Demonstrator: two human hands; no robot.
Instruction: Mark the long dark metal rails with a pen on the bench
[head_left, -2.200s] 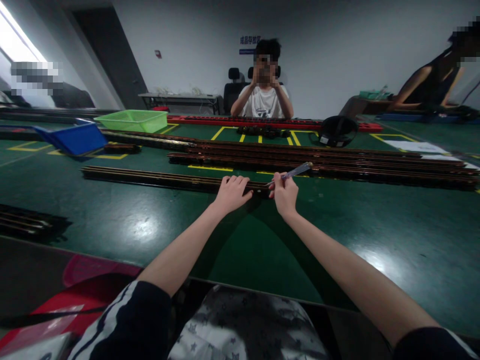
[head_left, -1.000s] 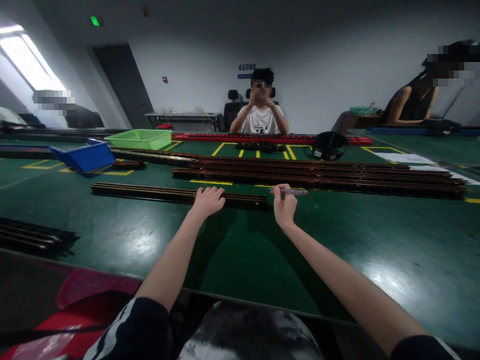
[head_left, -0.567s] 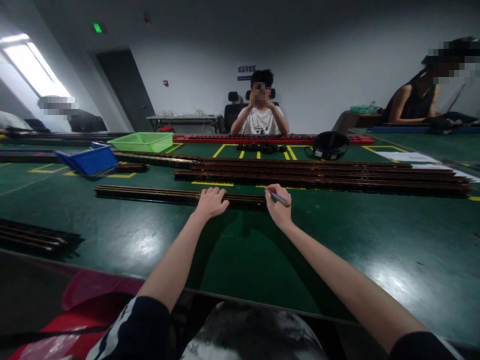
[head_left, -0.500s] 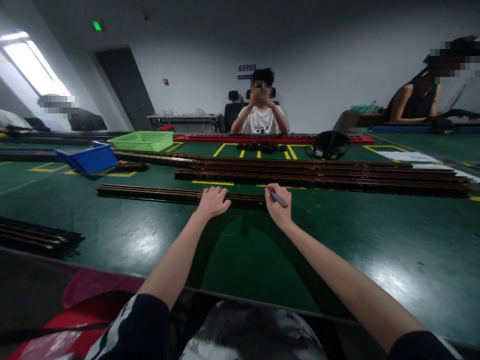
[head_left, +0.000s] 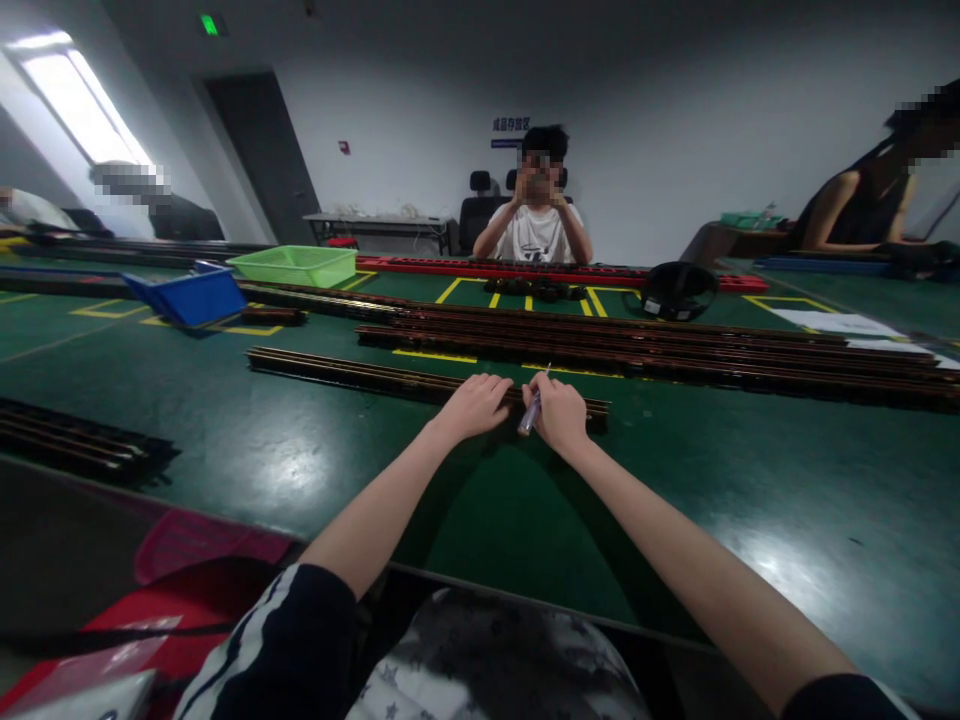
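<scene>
A narrow bundle of long dark strips [head_left: 352,374] lies across the green table in front of me. My left hand [head_left: 474,405] rests over its right part, fingers curled over the strips. Just to the right, my right hand [head_left: 559,408] holds a small screwdriver [head_left: 529,413] with a clear purplish handle, its thin tip pointing up and away. The right fingers also lie against the strips, whose right end shows beyond that hand.
Behind the bundle lies a longer stack of strips [head_left: 675,350]. A blue bin [head_left: 196,300], a green basket [head_left: 296,265] and a black round container [head_left: 679,292] stand farther back. More strips [head_left: 75,445] lie at left. A person [head_left: 534,225] sits opposite.
The near bundle has shifted right, and its right end now shows past my right hand. My left hand has moved right, closer to my right hand. The screwdriver has turned, handle now toward me.
</scene>
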